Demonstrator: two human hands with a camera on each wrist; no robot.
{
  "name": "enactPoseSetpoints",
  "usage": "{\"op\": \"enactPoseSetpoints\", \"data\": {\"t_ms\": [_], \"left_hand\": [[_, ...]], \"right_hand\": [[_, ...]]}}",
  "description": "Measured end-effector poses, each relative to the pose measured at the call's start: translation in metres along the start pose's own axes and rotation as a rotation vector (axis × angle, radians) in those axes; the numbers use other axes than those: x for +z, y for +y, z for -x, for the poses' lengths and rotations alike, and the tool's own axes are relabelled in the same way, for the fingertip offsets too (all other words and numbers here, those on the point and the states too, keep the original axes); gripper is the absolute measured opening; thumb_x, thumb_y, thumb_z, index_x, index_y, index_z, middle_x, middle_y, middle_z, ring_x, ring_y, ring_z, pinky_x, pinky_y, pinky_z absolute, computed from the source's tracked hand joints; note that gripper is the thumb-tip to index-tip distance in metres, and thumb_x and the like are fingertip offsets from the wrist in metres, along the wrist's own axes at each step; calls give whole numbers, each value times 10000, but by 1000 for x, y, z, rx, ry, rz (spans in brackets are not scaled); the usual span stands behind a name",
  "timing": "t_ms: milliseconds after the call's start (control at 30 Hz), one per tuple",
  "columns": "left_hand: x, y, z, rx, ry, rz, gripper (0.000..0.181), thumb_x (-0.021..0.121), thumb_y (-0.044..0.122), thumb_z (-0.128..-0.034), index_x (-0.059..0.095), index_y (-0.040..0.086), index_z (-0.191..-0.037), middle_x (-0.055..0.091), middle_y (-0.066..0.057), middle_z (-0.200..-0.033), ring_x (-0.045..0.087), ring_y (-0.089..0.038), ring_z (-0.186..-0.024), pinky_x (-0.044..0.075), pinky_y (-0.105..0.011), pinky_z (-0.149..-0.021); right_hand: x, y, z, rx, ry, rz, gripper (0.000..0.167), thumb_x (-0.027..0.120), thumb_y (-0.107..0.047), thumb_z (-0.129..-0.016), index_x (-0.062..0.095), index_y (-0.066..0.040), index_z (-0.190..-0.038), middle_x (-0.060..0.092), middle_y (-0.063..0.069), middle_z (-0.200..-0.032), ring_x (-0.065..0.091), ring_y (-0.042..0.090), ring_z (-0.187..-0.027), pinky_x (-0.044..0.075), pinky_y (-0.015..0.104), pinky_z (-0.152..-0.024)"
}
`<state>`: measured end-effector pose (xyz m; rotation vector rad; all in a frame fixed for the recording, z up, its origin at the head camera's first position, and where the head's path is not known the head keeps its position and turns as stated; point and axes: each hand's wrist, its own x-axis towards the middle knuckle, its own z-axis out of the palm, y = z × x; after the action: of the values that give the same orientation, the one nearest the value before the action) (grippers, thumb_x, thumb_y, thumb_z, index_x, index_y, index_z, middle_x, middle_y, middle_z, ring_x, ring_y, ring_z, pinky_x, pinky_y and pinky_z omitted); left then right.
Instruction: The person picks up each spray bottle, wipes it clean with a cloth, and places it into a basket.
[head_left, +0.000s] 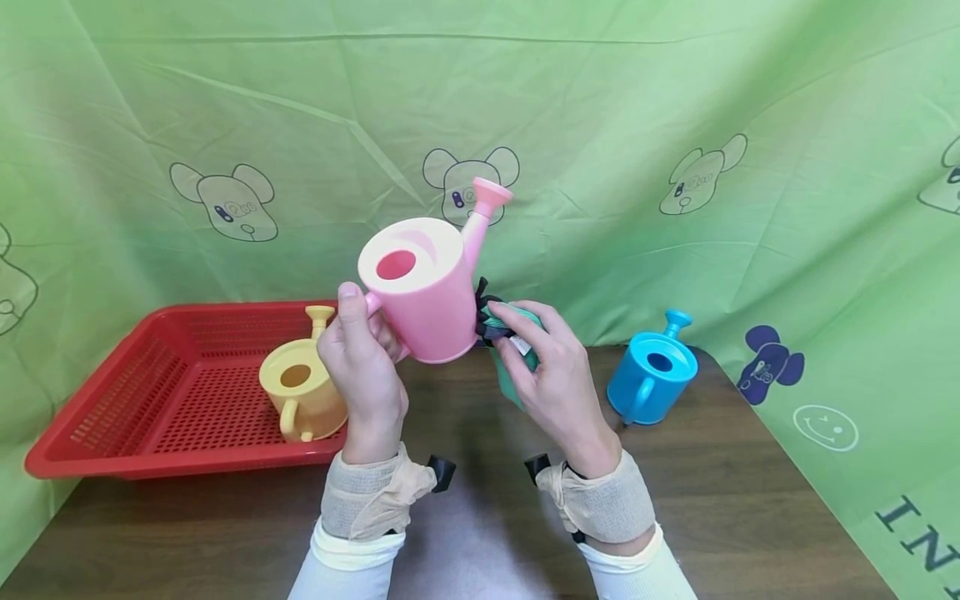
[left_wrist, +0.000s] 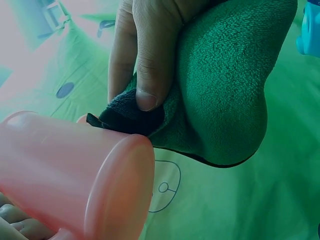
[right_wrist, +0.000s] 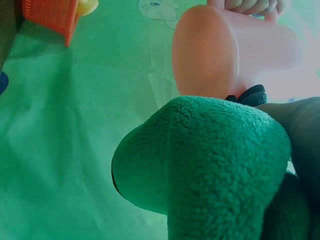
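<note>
In the head view, my left hand [head_left: 363, 371] grips the handle of a pink toy watering can [head_left: 431, 312], lifted above the table and tilted, with its spout up to the right. My right hand [head_left: 555, 379] pinches a fuzzy green cloth [head_left: 508, 385] with dark parts. The cloth's dark end meets the can's side below the spout. Close up in the left wrist view, the bulging green cloth [left_wrist: 225, 85] hangs from the right fingers. The right wrist view shows the cloth [right_wrist: 215, 160] in front of the pink can [right_wrist: 262, 42], whose handle the left fingers [right_wrist: 250, 6] encircle.
A red perforated basket [head_left: 172, 454] stands on the left of the brown wooden table [head_left: 480, 517], with a yellow watering can [head_left: 318, 404] inside. On the right stands a blue watering can [head_left: 648, 383]. A green curtain [head_left: 600, 100] with animal drawings hangs behind.
</note>
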<state>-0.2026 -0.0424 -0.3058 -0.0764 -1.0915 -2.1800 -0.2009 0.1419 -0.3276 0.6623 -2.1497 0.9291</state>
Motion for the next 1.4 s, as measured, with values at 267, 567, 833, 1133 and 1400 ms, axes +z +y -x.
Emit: {"op": "enactPoseSetpoints", "data": {"t_ms": [267, 567, 833, 1133, 1400], "left_hand": [[1, -1, 0, 4, -10, -22, 543, 514, 272, -1076, 371, 173, -562, 282, 52, -504, 208, -105, -459, 232, -211, -436], [1, -2, 1, -24, -37, -61, 530, 537, 268, -1063, 384, 158, -567, 310, 47, -506, 240, -104, -459, 243, -218, -451], [1, -1, 3, -45, -38, -107, 530, 552, 291, -1059, 389, 154, -573, 327, 43, -508, 258, -109, -458, 263, -217, -460], [1, -3, 4, -60, -54, -125, 532, 553, 279, -1055, 396, 143, -566, 343, 44, -495, 271, -101, -441, 262, -208, -442], [1, -4, 4, -71, -53, -133, 544, 562, 278, -1047, 404, 140, -546, 357, 41, -485, 295, -99, -434, 277, -216, -437]], "right_hand": [[0, 0, -1, -2, 6, -6, 417, 750, -93, -962, 716, -192, -1365, 680, 100, -1317, 680, 249, -1207, 581, 464, -986], [-1, -1, -2, -6, 15, -16, 407, 745, -83, -962, 719, -175, -1358, 685, 92, -1302, 688, 237, -1189, 585, 431, -968], [-2, -1, -2, -8, 24, -23, 399, 739, -91, -969, 716, -168, -1360, 684, 87, -1303, 678, 211, -1211, 573, 390, -993], [-2, -2, -3, -1, 51, -46, 425, 757, -85, -955, 714, -176, -1367, 679, 99, -1316, 671, 236, -1221, 586, 422, -995], [-3, -2, -2, -1, 60, -54, 428, 759, -86, -955, 712, -175, -1371, 679, 103, -1320, 666, 237, -1231, 585, 431, -1006]]}}
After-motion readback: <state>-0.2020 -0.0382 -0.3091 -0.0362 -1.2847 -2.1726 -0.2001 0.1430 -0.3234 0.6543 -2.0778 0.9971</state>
